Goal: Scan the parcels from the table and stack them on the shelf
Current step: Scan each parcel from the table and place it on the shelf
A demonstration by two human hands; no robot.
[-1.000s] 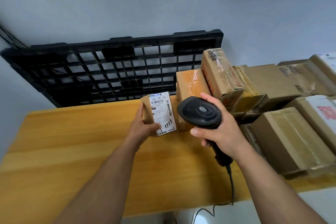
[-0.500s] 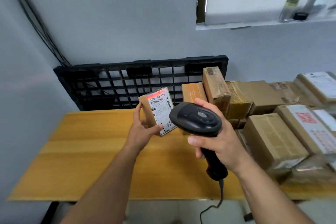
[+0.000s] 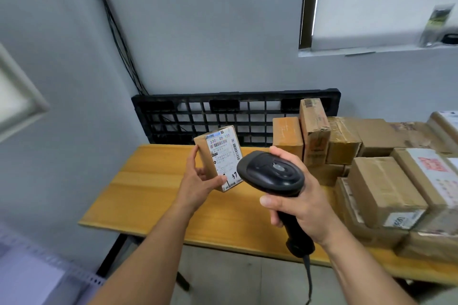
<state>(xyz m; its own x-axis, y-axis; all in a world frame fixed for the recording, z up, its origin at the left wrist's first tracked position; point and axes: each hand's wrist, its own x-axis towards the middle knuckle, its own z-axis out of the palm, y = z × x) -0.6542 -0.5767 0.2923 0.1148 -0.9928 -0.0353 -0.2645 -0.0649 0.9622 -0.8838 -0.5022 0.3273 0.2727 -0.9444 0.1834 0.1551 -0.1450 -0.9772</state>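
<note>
Head view: your left hand (image 3: 198, 184) pinches the parcel (image 3: 218, 156) above the table (image 3: 148, 193), label toward you. At its 4 o'clock, your right hand (image 3: 301, 205) wraps the scanner (image 3: 271, 174). Boxes (image 3: 381, 188) sit at 3 o'clock.

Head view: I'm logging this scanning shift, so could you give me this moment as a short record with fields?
left hand: grips the small parcel at its lower end
small parcel: brown box, white label with barcode facing the camera
right hand: grips the scanner by its handle
scanner: black, head overlaps the label's lower right corner; cable hangs down
table: wooden, brown parcels piled on its right side
behind table: black pallet leaning against the wall
</note>
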